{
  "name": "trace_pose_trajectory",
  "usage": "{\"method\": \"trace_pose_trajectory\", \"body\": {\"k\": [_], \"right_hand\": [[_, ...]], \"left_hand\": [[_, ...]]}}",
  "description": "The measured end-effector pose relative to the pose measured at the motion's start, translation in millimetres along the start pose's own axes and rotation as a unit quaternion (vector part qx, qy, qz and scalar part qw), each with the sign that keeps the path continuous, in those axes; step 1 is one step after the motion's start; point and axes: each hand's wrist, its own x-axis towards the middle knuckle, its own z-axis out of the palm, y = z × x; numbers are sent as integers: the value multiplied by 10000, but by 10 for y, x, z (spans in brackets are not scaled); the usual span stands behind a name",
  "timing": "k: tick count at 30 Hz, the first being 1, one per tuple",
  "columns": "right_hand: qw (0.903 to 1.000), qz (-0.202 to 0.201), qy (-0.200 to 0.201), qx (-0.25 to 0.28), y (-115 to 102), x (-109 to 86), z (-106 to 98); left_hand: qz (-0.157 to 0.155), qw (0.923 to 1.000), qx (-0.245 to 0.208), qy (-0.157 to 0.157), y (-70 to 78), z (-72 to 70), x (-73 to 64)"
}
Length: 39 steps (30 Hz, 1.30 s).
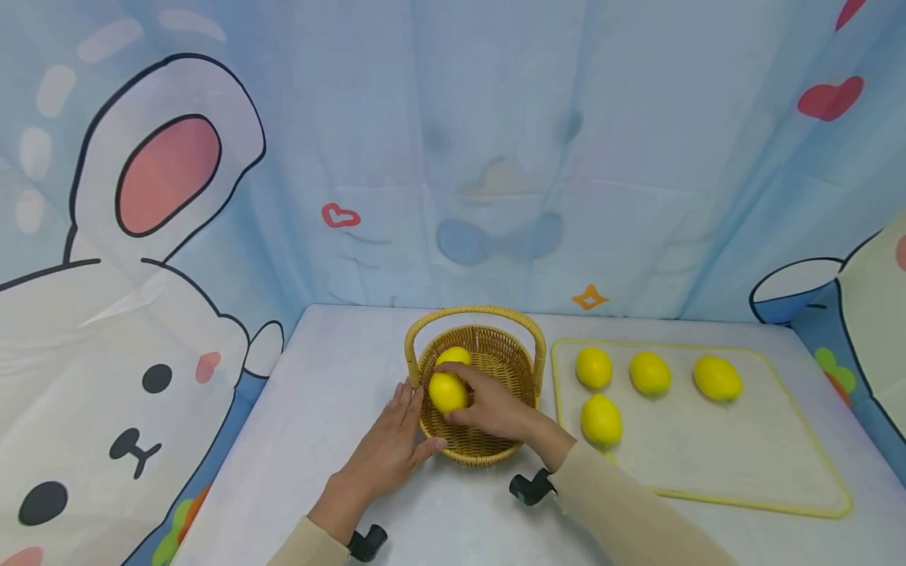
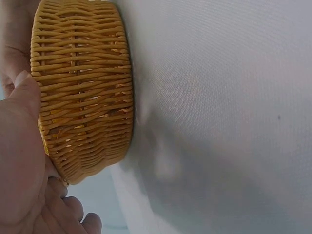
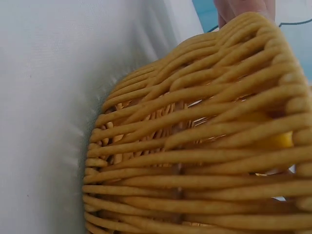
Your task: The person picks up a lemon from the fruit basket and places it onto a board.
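- Step in hand, prob. setting lemon into basket; next move calls for lowering, then loosening R hand.
- R hand pinches lemon, approx. 9 o'clock from palm, inside basket's 9 o'clock side; 2nd lemon at 12, contact unclear.
- L hand, fingers extended, touches basket approx. 8 o'clock.
- 4 addl. lemons, basket's 3 o'clock.

The basket is woven from smooth, cane-like strands with a soft sheen, leaving its wall ribbed; its handle looks tightly wrapped. The 6 lemons appear smooth, faintly glossy. The table has a matt, finely grained surface; the backdrop is thin, creased cloth, the sleeves matt fabric.
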Motion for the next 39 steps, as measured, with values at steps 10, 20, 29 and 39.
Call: {"method": "trace_pose_trajectory", "body": {"k": [10,20,29,39], "right_hand": [[9992,-204,330,-138,-48,-113,-75],[9964,-393,662,-349,-100,-251,-158],[9939,-512,954,-219,-111,-385,-225],[9935,-452,1047,-58,-126,-590,-363]], "left_hand": [[-8,9995,307,15,35,-35,3],[21,9993,366,23,43,-45,-3],[-28,9996,265,67,63,-39,-7],[-31,9998,205,72,51,-26,-5]]}}
